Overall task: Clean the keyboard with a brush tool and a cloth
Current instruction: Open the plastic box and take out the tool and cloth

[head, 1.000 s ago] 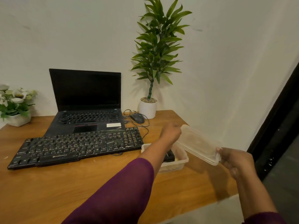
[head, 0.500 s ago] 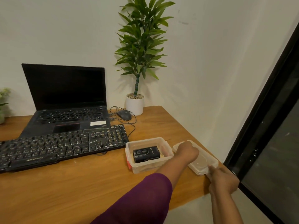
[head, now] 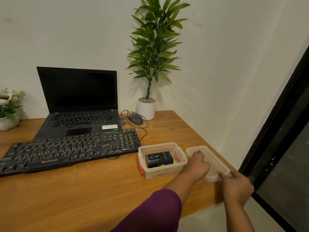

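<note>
**What the view keeps back**

The keyboard (head: 66,151) runs off the left edge, so its far-left keys are lost, and its key legends are too small to read. It also covers the front lip of the laptop (head: 78,121), whose white sticker (head: 109,126) carries print too fine to make out. The flower pot (head: 8,121) is cut by the left edge, the tall plant (head: 153,47) by the top. In the clear container (head: 167,171), the black device (head: 158,159) hides most of what lies beneath it. A red thing (head: 142,167) at the left wall is blurred by the plastic. The left grip (head: 197,164) covers part of the lid (head: 212,156), its fingertips folded from sight; the right grip (head: 235,185) hides the lid's near corner
</note>
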